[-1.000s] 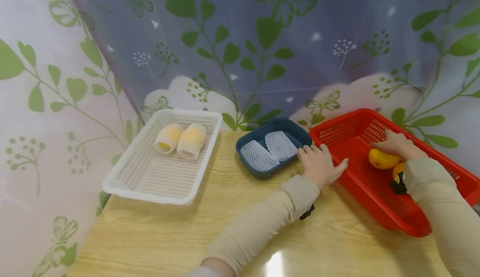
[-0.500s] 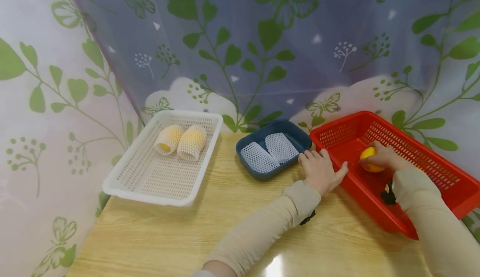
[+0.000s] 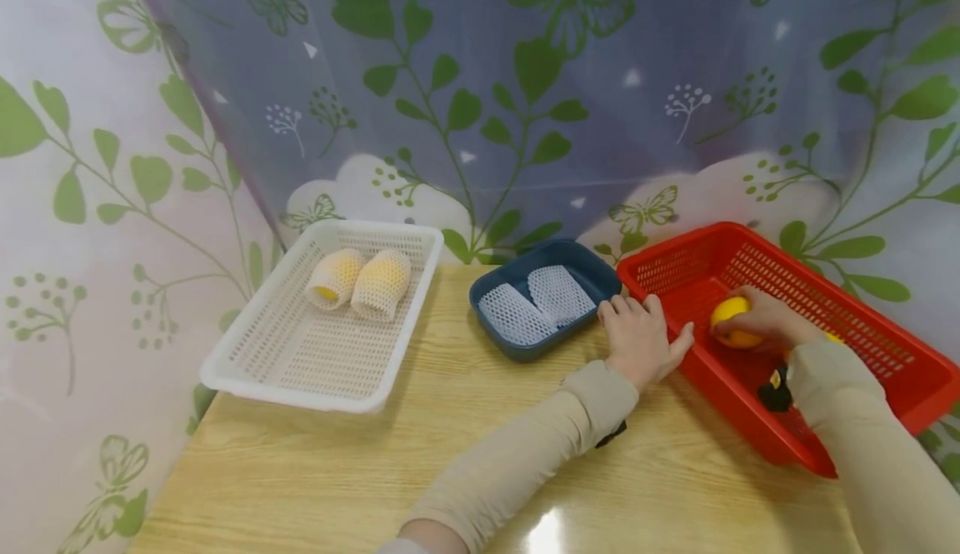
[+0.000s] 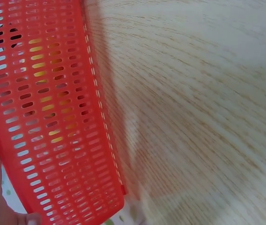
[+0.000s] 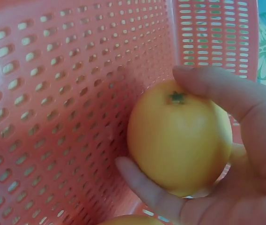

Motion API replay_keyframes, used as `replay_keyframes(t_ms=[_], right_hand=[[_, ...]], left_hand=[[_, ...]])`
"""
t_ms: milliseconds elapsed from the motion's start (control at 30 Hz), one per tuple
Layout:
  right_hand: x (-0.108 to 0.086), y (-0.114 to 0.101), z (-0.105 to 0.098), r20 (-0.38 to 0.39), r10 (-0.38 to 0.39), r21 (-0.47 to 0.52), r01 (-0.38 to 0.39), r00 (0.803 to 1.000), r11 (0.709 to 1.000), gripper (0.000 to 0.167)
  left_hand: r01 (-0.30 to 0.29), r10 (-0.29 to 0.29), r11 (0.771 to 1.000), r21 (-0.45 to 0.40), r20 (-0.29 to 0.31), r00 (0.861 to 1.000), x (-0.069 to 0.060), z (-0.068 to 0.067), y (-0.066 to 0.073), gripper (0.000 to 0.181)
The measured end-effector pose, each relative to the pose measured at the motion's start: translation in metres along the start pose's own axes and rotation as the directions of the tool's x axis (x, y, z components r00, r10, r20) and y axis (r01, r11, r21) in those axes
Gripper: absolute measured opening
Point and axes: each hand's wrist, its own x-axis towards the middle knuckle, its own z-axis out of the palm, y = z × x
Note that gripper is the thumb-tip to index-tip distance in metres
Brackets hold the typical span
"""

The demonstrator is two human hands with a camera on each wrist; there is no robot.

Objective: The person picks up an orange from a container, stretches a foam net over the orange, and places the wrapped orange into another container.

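Inside the red basket [image 3: 720, 371], my right hand [image 3: 768, 321] grips an orange [image 3: 727, 323]. The right wrist view shows that orange [image 5: 180, 140] with its green star-shaped stem end up, between thumb and fingers, beside the perforated wall. Part of another orange-coloured fruit [image 5: 130, 220] shows below it. My left hand [image 3: 637, 341] lies at the basket's left side, fingers loosely spread towards the blue tray [image 3: 517, 352] and thumb by the red rim. Two white foam net sleeves [image 3: 517, 314] lie flat in that tray.
At the left of the wooden table [image 3: 300, 471] stands a white basket [image 3: 315, 371]. It holds two yellow fruits in foam net sleeves [image 3: 381, 285]. A patterned curtain [image 3: 465, 121] hangs right behind the containers. A black device [image 3: 776, 389] sits at my right wrist.
My right hand has moved left and towards me in the red basket, and its fingers have closed round the orange and turned it. The left hand has stayed almost still.
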Motion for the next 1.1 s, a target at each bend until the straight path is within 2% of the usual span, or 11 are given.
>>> replay_keyframes(t_ms=[300,467,600,700,800,900,967,1033,1100], right_hand=[[-0.014,-0.010,-0.005,0.028,-0.022,0.090,0.019,0.999,0.996,0.072],[-0.021,-0.022,-0.006,0.033,-0.060,0.131,0.055,0.998,0.990,0.069],[-0.029,-0.038,-0.009,0.011,-0.081,0.117,0.079,0.997,0.990,0.076],[-0.038,-0.053,-0.012,-0.012,-0.084,0.124,0.085,0.996,0.989,0.079],[-0.046,-0.069,-0.014,-0.022,-0.099,0.179,0.101,0.995,0.979,0.075],[-0.053,-0.082,-0.014,-0.015,-0.112,0.279,0.111,0.994,0.954,0.067],[-0.057,-0.090,-0.014,-0.004,-0.124,0.362,0.117,0.992,0.925,0.056],[-0.061,-0.097,-0.013,0.014,-0.137,0.458,0.115,0.990,0.882,0.044],[-0.065,-0.103,-0.010,0.049,-0.164,0.566,0.108,0.985,0.817,0.031]], left_hand=[[-0.035,0.034,0.999,0.007,0.098,0.995,-0.003,-0.016,-0.004,0.062],[-0.049,0.049,0.999,-0.006,0.120,0.992,-0.008,-0.026,-0.012,0.062],[-0.080,0.103,0.987,-0.139,0.168,0.980,-0.017,-0.036,-0.023,0.061],[-0.113,0.169,0.950,-0.292,0.174,0.970,-0.025,-0.039,-0.032,0.053],[-0.164,0.225,0.908,-0.386,0.118,0.967,-0.035,-0.039,-0.042,0.044],[-0.205,0.250,0.884,-0.419,0.055,0.967,-0.047,-0.037,-0.050,0.040],[-0.219,0.252,0.874,-0.434,0.019,0.968,-0.057,-0.035,-0.055,0.040],[-0.224,0.257,0.853,-0.471,0.007,0.966,-0.067,-0.032,-0.061,0.040],[-0.230,0.267,0.821,-0.522,-0.005,0.964,-0.077,-0.026,-0.066,0.039]])
